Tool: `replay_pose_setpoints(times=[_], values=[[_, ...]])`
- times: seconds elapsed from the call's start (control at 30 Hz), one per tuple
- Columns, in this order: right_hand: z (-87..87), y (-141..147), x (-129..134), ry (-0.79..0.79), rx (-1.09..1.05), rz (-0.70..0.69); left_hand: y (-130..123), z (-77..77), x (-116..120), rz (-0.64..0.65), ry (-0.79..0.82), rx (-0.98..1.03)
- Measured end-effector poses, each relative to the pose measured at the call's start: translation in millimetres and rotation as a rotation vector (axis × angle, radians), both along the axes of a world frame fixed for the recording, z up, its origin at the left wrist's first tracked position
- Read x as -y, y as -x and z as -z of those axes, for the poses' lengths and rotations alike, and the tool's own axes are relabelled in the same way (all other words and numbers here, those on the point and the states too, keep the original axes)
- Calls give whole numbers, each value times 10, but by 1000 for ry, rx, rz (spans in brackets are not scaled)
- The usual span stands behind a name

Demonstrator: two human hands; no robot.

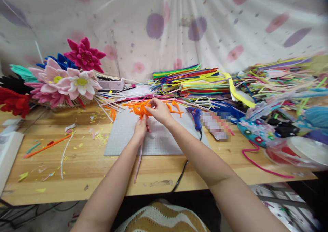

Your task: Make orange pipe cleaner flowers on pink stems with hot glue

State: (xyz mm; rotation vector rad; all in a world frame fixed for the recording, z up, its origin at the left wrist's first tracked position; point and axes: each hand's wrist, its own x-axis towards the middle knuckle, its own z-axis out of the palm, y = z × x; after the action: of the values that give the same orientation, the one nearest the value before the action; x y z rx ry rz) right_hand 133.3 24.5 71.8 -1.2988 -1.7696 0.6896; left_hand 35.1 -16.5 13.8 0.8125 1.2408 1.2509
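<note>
Above the grey cutting mat [164, 143], my left hand [141, 127] is closed around the base of an orange pipe-cleaner flower [138, 111]. A pale stem [138, 163] hangs down below that hand toward the table's front edge. My right hand [159, 110] pinches a petal on the flower's right side, its fingertips close to the left hand. Loose orange petal pieces [175, 106] lie on the mat's far edge, just right of my right hand. My fingers partly hide the flower's middle.
A blue glue gun [196, 117] with a black cable lies at the mat's right, near scissors [203, 102]. Bundles of pipe cleaners [189, 81] line the back. Finished flowers [82, 83] stand at left, a clear plastic container [294, 151] at right. Scraps [98, 138] litter the wooden table.
</note>
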Motion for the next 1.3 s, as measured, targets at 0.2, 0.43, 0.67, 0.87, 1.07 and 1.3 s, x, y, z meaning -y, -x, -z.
replay_pose_setpoints(times=[0.2,0.43,0.67,0.87,1.07,1.3], values=[[-32,6,34,-7,34,-9,22,4,-10,8,-13,-74],[-34,-35,19,-44,133,-19,207,-168,-56,201,198,231],[-76,-79,-19,-38,194,8,240,-262,-73,336,275,276],[-70,-142,-35,-12,142,-21,174,-246,-23,296,186,-20],[-84,-112,-45,-34,21,-138,238,-267,1,300,113,-163],[-151,-224,-21,-146,-160,-87,486,-281,48,396,154,37]])
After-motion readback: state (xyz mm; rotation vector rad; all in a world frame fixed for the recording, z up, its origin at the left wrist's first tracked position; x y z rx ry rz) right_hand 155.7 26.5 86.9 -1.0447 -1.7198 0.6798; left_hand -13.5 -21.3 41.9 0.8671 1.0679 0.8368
